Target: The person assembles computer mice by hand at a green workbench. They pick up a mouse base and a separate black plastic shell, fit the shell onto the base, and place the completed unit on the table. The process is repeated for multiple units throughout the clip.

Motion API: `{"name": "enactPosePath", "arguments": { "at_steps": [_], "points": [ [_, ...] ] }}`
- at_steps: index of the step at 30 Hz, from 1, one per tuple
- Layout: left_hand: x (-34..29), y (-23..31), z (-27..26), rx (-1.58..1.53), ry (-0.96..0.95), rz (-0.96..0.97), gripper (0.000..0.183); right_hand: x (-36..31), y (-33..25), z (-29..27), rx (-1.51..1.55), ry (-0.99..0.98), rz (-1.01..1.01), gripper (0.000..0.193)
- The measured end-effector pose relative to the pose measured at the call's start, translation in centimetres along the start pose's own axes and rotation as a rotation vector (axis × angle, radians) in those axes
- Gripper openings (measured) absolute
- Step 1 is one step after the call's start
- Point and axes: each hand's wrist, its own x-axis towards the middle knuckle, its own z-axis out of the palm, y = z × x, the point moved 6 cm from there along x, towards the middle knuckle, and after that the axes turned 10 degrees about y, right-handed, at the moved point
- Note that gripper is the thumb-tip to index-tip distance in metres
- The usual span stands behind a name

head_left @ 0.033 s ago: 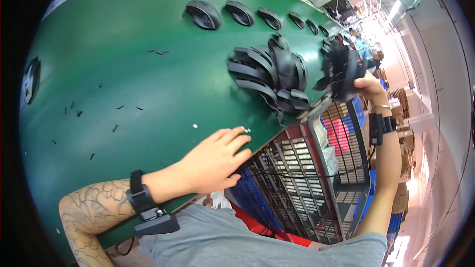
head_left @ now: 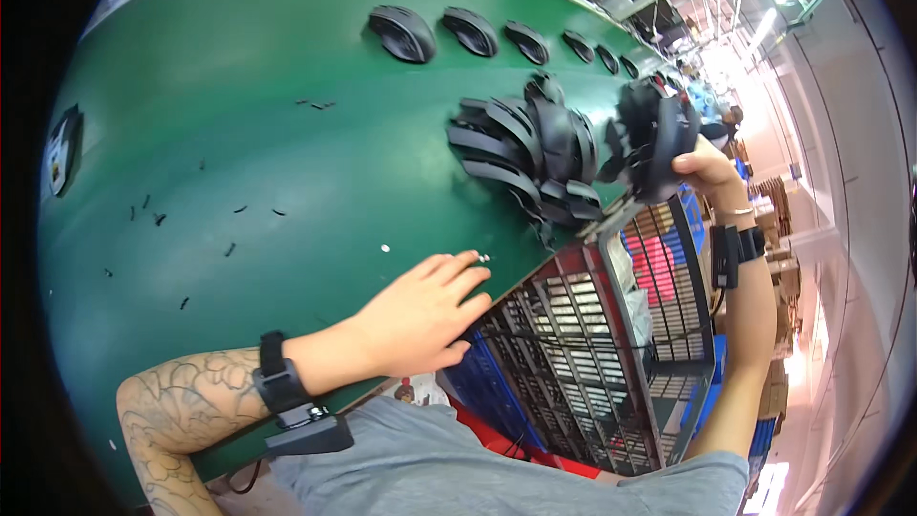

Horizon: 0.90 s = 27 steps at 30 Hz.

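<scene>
My left hand (head_left: 425, 311) rests palm down on the green tabletop (head_left: 315, 167) near its front edge, fingers spread and holding nothing. By its fingertips lie small white bits (head_left: 484, 259). At the right, over the table's edge, my right hand (head_left: 707, 170) grips a bunch of black computer mouse shells (head_left: 666, 145). The thumb shows on the near side; the other fingers are hidden behind the shells. Left of that bunch, a heap of similar black mouse shells (head_left: 501, 139) is piled on the table.
A row of black computer mice (head_left: 406, 35) runs along the far side. Tiny black pieces (head_left: 159, 220) are scattered at the left, and a dark object (head_left: 63, 151) sits at the left rim. Below the table's edge stands a dark plastic crate (head_left: 564, 334) with slatted sides.
The bunch of shells in my right hand has come slightly closer to the heap. My left hand stays spread on the table; the view has shifted a little.
</scene>
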Motion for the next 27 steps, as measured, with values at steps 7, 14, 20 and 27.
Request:
{"name": "enactPosePath", "arguments": {
  "at_steps": [7, 14, 20, 27],
  "points": [
    [-0.5, -0.3, 0.5, 0.025, 0.018, -0.011, 0.047, 4.8, -3.5, 16.8, -0.166, -0.031, 0.274, 0.056],
    [-0.7, -0.3, 0.7, 0.005, 0.005, -0.029, 0.045, 5.3, -5.0, 22.1, -0.364, -0.068, 0.217, 0.078],
    [-0.7, -0.4, 0.7, -0.013, 0.012, -0.034, 0.047, 7.6, -3.7, 19.9, -0.86, 0.092, 0.095, 0.122],
    [-0.5, -0.5, 0.5, -0.06, 0.02, -0.047, 0.045, 7.7, -3.9, 19.9, -0.946, 0.137, -0.146, 0.129]
  ]
}}
